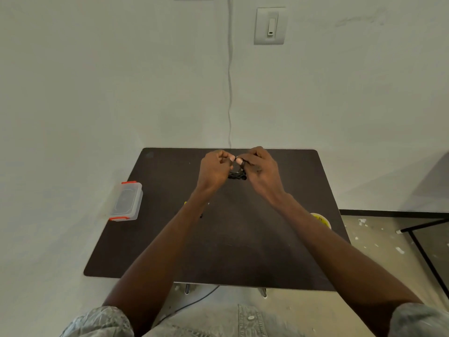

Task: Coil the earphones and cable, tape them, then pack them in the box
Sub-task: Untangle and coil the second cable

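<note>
Both hands are raised over the far middle of the dark table (pixel 170 239). Between them hangs a small bundle of black earphones (pixel 237 175), coiled into loops. My left hand (pixel 215 170) pinches the top of the bundle with thumb and fingertips, and my right hand (pixel 261 170) pinches it from the other side, fingertips almost touching. Much of the bundle is hidden behind my fingers. A clear plastic box (pixel 126 201) with orange clips lies shut at the table's left edge. A roll of yellowish tape (pixel 322 219) peeks out beside my right forearm.
Small dark and yellow bits (pixel 193 210) lie on the table by my left forearm, partly hidden. A wall with a switch (pixel 269 26) and a hanging cable (pixel 229 93) stands right behind the table. A black metal frame (pixel 422 249) stands on the floor at the right.
</note>
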Motion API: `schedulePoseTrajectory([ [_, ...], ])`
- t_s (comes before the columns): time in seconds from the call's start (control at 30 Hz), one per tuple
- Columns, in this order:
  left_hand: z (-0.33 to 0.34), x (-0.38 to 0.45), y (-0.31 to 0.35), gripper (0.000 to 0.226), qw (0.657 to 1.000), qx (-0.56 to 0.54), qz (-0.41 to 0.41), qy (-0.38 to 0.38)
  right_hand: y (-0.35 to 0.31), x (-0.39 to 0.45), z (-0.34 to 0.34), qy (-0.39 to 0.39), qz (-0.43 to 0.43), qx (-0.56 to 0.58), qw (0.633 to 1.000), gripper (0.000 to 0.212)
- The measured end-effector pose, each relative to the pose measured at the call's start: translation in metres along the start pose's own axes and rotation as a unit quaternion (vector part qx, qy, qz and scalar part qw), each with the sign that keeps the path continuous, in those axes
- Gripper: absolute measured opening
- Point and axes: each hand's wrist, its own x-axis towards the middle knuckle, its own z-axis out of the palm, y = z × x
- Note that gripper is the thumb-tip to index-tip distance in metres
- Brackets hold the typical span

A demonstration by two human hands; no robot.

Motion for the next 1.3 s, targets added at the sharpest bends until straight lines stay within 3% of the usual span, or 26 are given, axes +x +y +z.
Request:
schedulePoseTrajectory([
  [0.17, 0.003, -0.008, 0.0, 0.01, 0.995, 0.053, 0.076, 0.024, -0.007, 0.006, -0.004, -0.049, 0.174, 0.093, 0.979, 0.022],
  [0.3, 0.01, -0.014, -0.014, 0.008, 0.994, 0.062, 0.086, 0.005, -0.007, 0.02, -0.005, -0.065, 0.16, -0.036, 0.984, 0.031],
  [0.37, 0.012, -0.017, -0.018, 0.009, 0.992, 0.071, 0.099, 0.013, -0.008, 0.024, -0.003, -0.094, 0.198, -0.076, 0.973, 0.032],
  [0.47, 0.015, -0.021, -0.022, 0.008, 0.992, 0.067, 0.106, 0.022, -0.005, 0.026, -0.006, -0.12, 0.353, 0.092, 0.923, 0.035],
  [0.5, 0.017, -0.022, -0.023, 0.008, 0.992, 0.066, 0.105, 0.02, -0.004, 0.026, -0.006, -0.119, 0.368, 0.121, 0.914, 0.034],
  [0.53, 0.018, -0.023, -0.024, 0.008, 0.992, 0.065, 0.105, 0.017, -0.002, 0.024, -0.006, -0.118, 0.344, 0.099, 0.926, 0.034],
  [0.63, 0.019, -0.021, -0.025, 0.008, 0.996, 0.047, 0.065, 0.033, -0.004, 0.012, 0.002, -0.097, 0.143, -0.067, 0.983, 0.018],
  [0.7, 0.017, -0.018, -0.024, 0.009, 0.997, 0.048, 0.043, 0.046, -0.008, 0.009, 0.007, -0.076, 0.146, -0.008, 0.986, 0.017],
  [0.77, 0.014, -0.016, -0.027, 0.009, 0.997, 0.04, 0.047, 0.054, -0.006, 0.011, 0.006, -0.053, 0.256, 0.157, 0.952, 0.022],
  [0.87, 0.013, -0.017, -0.036, 0.006, 0.993, 0.033, 0.091, 0.062, -0.004, 0.014, 0.003, -0.052, 0.404, 0.394, 0.824, 0.02],
  [0.9, 0.013, -0.018, -0.038, 0.007, 0.991, 0.04, 0.112, 0.064, -0.003, 0.014, 0.002, -0.053, 0.422, 0.427, 0.798, 0.02],
  [0.93, 0.014, -0.019, -0.04, 0.007, 0.988, 0.048, 0.132, 0.066, -0.001, 0.014, 0.002, -0.055, 0.417, 0.419, 0.805, 0.021],
  [0.97, 0.014, -0.02, -0.04, 0.007, 0.985, 0.059, 0.147, 0.065, 0.001, 0.013, 0.003, -0.058, 0.386, 0.353, 0.85, 0.022],
  [1.0, 0.015, -0.021, -0.04, 0.006, 0.983, 0.072, 0.156, 0.059, 0.005, 0.012, 0.004, -0.057, 0.331, 0.226, 0.914, 0.022],
  [1.03, 0.016, -0.022, -0.039, 0.005, 0.982, 0.085, 0.161, 0.052, 0.005, 0.011, 0.005, -0.057, 0.267, 0.108, 0.956, 0.022],
  [1.07, 0.017, -0.021, -0.039, 0.005, 0.982, 0.093, 0.159, 0.047, 0.006, 0.011, 0.007, -0.05, 0.228, 0.049, 0.971, 0.023],
  [1.1, 0.017, -0.019, -0.038, 0.006, 0.983, 0.095, 0.149, 0.044, 0.006, 0.01, 0.008, -0.041, 0.232, 0.061, 0.97, 0.026],
  [1.13, 0.017, -0.016, -0.04, 0.006, 0.986, 0.092, 0.134, 0.04, 0.006, 0.009, 0.009, -0.025, 0.274, 0.133, 0.952, 0.03],
  [1.2, 0.015, -0.011, -0.043, 0.008, 0.988, 0.101, 0.116, 0.027, 0.004, 0.01, 0.006, 0.003, 0.396, 0.321, 0.86, 0.04],
  [1.23, 0.014, -0.011, -0.043, 0.009, 0.987, 0.113, 0.114, 0.017, 0.004, 0.011, 0.003, 0.006, 0.445, 0.378, 0.811, 0.045],
  [1.3, 0.011, -0.011, -0.045, 0.01, 0.99, 0.105, 0.096, 0.004, 0.01, 0.016, -0.002, 0.006, 0.499, 0.415, 0.761, 0.045],
])
